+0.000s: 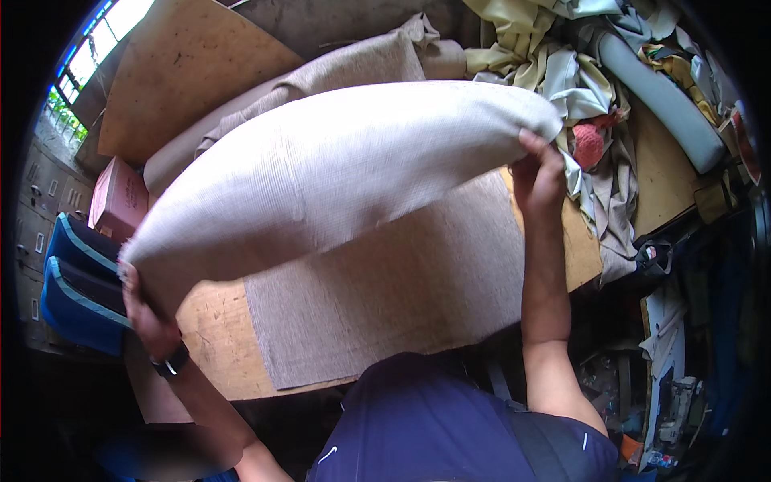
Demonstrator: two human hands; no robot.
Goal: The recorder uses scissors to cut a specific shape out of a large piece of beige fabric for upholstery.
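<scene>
A wide piece of pale woven fabric arches across the view, lifted above the table. My left hand, with a dark watch at the wrist, is closed on its frayed left end. My right hand grips its right end, thumb on top and fingers curled beneath. Under the raised fabric, a flat grey-brown cloth lies on the plywood tabletop. The raised piece hides the far part of that cloth.
A fabric roll lies along the back, before a leaning wooden board. Crumpled fabric scraps and a long grey padded piece fill the far right. At left are a pink box and blue padded pieces.
</scene>
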